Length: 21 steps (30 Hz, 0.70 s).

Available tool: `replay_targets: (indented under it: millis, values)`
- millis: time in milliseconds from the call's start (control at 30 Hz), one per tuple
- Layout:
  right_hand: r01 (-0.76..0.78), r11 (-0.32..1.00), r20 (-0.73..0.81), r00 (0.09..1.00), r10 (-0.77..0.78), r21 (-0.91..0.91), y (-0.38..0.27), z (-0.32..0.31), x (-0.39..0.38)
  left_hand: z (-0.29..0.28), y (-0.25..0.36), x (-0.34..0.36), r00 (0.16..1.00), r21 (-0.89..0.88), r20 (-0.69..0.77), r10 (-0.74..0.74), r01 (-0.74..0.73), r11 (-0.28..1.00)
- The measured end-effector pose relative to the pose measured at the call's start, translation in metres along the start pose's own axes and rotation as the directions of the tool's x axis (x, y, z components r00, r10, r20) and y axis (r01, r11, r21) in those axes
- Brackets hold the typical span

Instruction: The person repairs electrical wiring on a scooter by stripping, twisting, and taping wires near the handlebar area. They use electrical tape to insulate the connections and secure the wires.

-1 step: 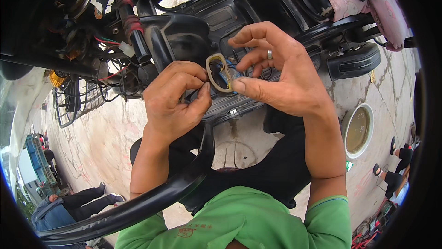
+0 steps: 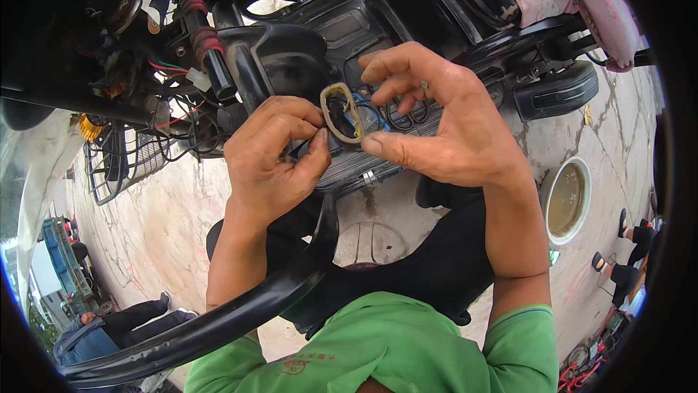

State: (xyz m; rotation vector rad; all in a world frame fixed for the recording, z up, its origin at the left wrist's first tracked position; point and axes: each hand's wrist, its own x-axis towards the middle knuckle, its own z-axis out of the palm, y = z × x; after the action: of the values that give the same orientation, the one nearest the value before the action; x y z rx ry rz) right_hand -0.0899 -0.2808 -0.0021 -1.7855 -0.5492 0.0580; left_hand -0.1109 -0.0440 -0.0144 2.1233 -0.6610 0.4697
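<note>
A beige oval ring (image 2: 325,106), resembling a tape roll's core, shows between my hands above the scooter's black footboard (image 2: 347,28). My left hand (image 2: 270,157) is closed at its left edge, thumb and forefinger pinched together; what they grip, if anything, is hidden. Spread and curved, the fingers of my right hand (image 2: 447,120) hold nothing. Its thumb tip is by the ring's lower right side; whether they touch I cannot tell. Behind the ring, a small blue and yellow thing (image 2: 374,115) is partly covered.
A black curved bar (image 2: 254,302) crosses before my left forearm. Loose wires with a white connector (image 2: 198,79) hang beside the handlebar grip (image 2: 220,73). To the right stands a white basin (image 2: 568,200) of murky water. People are at both outer edges.
My right hand has drawn slightly away from the ring, and its fingers are a little lower. The ring has shifted slightly left and turned. My left hand stays nearly in place.
</note>
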Motion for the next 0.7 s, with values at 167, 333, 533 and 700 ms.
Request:
replay_targets:
  millis: [167, 333, 533, 700]
  values:
    - [0.113, 0.964, -0.092, 0.986, -0.139, -0.241, -0.004, 0.03, -0.04, 0.002, 0.018, -0.001, 0.994, 0.016, 0.109, -0.007, 0.005, 1.0]
    - [-0.031, 0.9, -0.112, 0.993, -0.02, -0.434, 0.015, 0.064, -0.057, 0.02, 0.009, -0.007, 0.957, -0.061, 0.221, -0.186, 0.204, 0.977]
    - [0.053, 0.893, -0.141, 0.982, -0.129, -0.447, 0.025, 0.063, -0.076, 0.039, 0.005, -0.022, 0.953, -0.101, 0.182, -0.243, 0.264, 0.959]
    - [0.074, 0.941, -0.146, 0.981, -0.128, -0.331, 0.013, 0.039, -0.085, 0.05, 0.023, -0.016, 0.96, -0.123, 0.174, -0.22, 0.243, 0.962]
